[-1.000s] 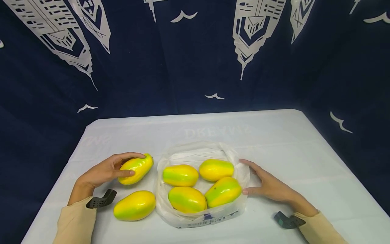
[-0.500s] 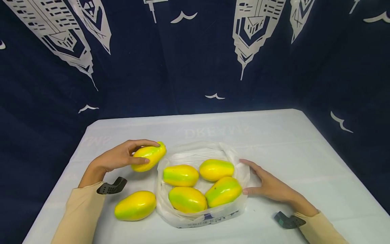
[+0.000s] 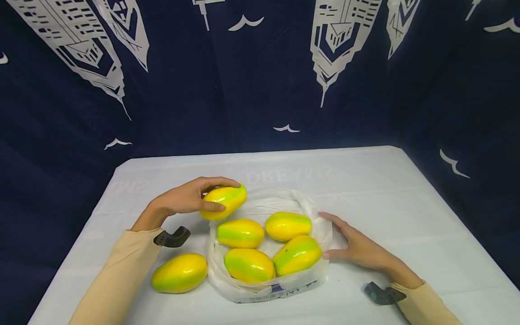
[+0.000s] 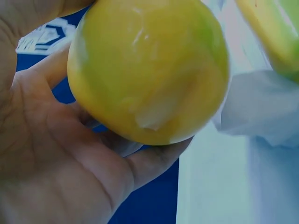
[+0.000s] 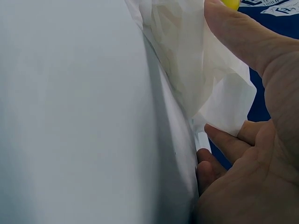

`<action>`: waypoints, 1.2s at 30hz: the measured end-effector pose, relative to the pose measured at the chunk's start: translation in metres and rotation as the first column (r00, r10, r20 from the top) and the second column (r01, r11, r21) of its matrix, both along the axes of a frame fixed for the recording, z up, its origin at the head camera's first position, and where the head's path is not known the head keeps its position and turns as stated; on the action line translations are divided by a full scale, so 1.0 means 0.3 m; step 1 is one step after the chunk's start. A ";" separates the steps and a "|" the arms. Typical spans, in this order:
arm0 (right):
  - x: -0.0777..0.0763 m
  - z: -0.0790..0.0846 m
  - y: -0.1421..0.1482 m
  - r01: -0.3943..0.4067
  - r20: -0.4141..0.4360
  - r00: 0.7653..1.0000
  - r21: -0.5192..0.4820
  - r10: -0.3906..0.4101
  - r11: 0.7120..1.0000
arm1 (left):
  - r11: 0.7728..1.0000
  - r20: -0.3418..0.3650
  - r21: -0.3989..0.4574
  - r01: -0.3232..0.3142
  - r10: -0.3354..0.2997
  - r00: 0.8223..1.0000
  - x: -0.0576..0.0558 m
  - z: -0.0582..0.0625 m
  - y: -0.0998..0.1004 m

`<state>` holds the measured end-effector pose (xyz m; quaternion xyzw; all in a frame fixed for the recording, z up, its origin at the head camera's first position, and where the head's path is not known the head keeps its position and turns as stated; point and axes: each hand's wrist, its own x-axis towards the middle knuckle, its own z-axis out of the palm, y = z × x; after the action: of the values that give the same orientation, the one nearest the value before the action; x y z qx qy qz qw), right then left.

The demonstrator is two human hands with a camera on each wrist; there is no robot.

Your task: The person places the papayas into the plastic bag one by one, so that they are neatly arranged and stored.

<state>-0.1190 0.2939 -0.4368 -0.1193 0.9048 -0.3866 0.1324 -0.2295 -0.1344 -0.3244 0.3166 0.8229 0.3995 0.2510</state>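
Observation:
My left hand [image 3: 188, 198] grips a glossy yellow-green papaya [image 3: 225, 201], thumb on its near side and fingers over the far side. It is held up over the back left rim of a white plastic bag [image 3: 270, 292]. In the left wrist view the rounded end of the papaya [image 4: 149, 70] fills the space before the palm. Inside the opened bag lie several more papayas [image 3: 289, 226]. My right hand [image 3: 357, 243] rests at the bag's right side, thumb and fingers spread apart and touching the plastic [image 5: 229, 100].
One more papaya [image 3: 180, 273] lies on the white-covered table [image 3: 365, 180], just left of the bag. A dark blue curtain [image 3: 260, 81] with white printed buildings and birds hangs behind the table and at its sides.
My left hand has lifted the papaya and carried it rightward and away from me, from the table left of the bag to over its back left rim. The right hand has stayed put.

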 end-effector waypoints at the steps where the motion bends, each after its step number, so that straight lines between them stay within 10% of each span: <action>1: 0.000 0.000 0.000 0.000 0.000 1.000 0.001 0.000 1.000 | 1.000 0.000 -0.002 0.006 -0.006 1.000 -0.004 0.001 0.012; 36: 0.003 0.004 -0.004 -0.001 -0.001 1.000 -0.014 0.001 1.000 | 0.986 -0.046 -0.102 0.134 -0.139 0.989 -0.105 -0.026 0.290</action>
<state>-0.1183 0.2929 -0.4357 -0.1208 0.9021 -0.3929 0.1311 -0.2611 -0.0473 -0.3322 0.3699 0.8244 0.3319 0.2710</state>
